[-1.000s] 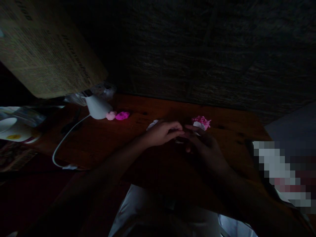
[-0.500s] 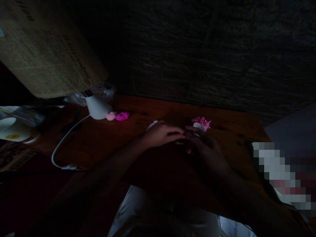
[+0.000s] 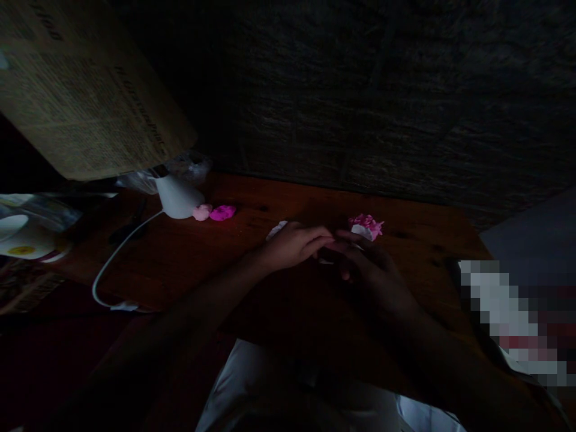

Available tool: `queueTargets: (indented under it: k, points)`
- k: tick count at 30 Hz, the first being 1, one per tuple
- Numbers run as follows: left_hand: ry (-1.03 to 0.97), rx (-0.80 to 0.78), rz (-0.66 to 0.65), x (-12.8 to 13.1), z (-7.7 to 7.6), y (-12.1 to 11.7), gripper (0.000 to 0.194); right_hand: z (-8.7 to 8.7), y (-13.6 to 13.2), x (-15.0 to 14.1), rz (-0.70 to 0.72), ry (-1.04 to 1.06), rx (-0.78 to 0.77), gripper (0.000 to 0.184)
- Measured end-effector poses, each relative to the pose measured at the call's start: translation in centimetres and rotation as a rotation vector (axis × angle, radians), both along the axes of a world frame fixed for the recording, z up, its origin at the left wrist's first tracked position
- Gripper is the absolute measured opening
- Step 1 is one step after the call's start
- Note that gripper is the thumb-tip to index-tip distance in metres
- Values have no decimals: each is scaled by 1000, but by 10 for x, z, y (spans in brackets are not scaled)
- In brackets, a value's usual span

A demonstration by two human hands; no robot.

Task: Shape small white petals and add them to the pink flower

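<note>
Over the wooden table, my left hand [image 3: 294, 246] has its thumb and fingers closed in a pinch. My right hand [image 3: 375, 267] comes in from the other side with bent fingers, and the fingertips of both hands meet. Whatever is between them is too small and dark to make out. A white piece [image 3: 276, 229] shows behind my left hand, and a small pale bit [image 3: 326, 261] lies below the fingertips. Just beyond my right fingers sits a frilly pink piece [image 3: 371, 224] with a white part at its front.
A pale pink lump [image 3: 202, 212] and a bright pink lump [image 3: 223, 213] lie by the white lamp base [image 3: 180, 198]. Its newsprint shade [image 3: 103, 114] hangs at upper left, its cable [image 3: 101, 264] below. A paper cup [image 3: 20, 237] stands far left; a dark stone wall [image 3: 382, 108] rises behind.
My left fingers have shifted slightly left and the pinch has tightened at the fingertips. My right hand has barely moved. Everything on the table stays in place.
</note>
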State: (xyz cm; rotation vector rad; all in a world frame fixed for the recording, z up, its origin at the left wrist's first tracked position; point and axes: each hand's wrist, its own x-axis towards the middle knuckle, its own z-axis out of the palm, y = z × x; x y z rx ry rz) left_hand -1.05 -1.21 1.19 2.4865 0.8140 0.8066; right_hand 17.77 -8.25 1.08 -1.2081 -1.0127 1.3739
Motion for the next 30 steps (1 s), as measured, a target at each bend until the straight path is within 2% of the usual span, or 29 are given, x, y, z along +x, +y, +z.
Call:
queueTargets:
  k: [5,13,18,30]
  points:
    - [-76,-50,24,0,1,-2,19,3,1,-2,5,50,-47,46]
    - [-267,-171,-29,2,-2,-7,15,6,1,-2,57,88,-69,34]
    - [-361,-104,-107,4,-4,-3,7,5,1,-1,110,86,-84,29]
    - [-277,-17,-191,5,-2,0,10,7,1,-2,145,87,-109,34]
